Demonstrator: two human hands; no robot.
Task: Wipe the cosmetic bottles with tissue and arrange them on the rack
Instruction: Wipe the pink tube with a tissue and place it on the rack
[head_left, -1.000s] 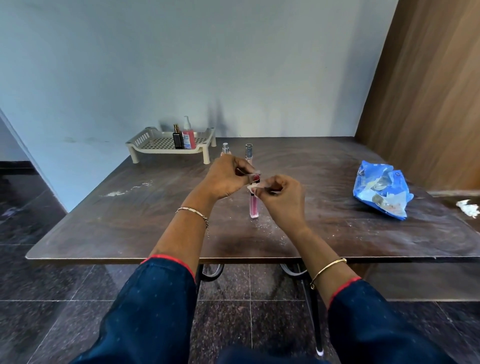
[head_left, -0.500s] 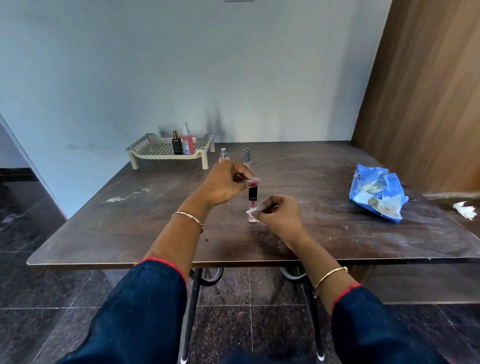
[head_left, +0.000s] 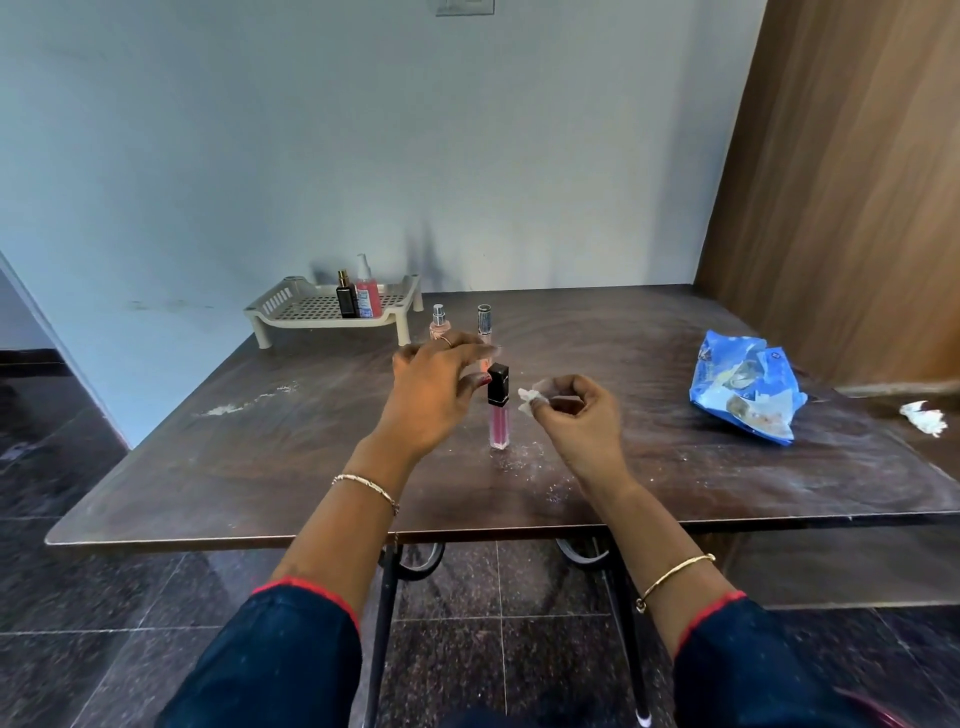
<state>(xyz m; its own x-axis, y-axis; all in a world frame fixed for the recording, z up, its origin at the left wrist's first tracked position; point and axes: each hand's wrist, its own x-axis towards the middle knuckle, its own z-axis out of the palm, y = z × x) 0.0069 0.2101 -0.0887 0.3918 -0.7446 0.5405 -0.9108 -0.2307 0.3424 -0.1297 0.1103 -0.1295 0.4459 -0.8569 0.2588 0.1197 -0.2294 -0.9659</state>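
Plainly, the head view, the only one, puts the pink lip-gloss tube (head_left: 497, 415) upright on the table (head_left: 291, 447), its long axis vertical and its black cap on top, between the two hands. The left hand (head_left: 431, 397) is just to the tube's left at cap height. Its fingers are loosely spread and curved and close on nothing. The thumb tip is right beside the cap, and I cannot tell whether it touches. The right hand (head_left: 579, 415) is on the tube's other side, a little apart, with thumb and fingertips pinching a small wad of tissue (head_left: 529, 401) that points toward the upper part of the tube.

The left hand is the nearer one, and the cap lies straight off its thumb, so a short sideways closing would probably take the tube.

The rack (head_left: 291, 304) stands at the far left of the table against the wall, up and to the left of the tube. It already holds a dark bottle (head_left: 346, 301) and a red spray bottle (head_left: 368, 297) side by side. Two more bottles are just beyond the left hand, a peach one (head_left: 439, 326) and a slim silver-capped one (head_left: 484, 323). A blue packet (head_left: 743, 392) lies well to the right.
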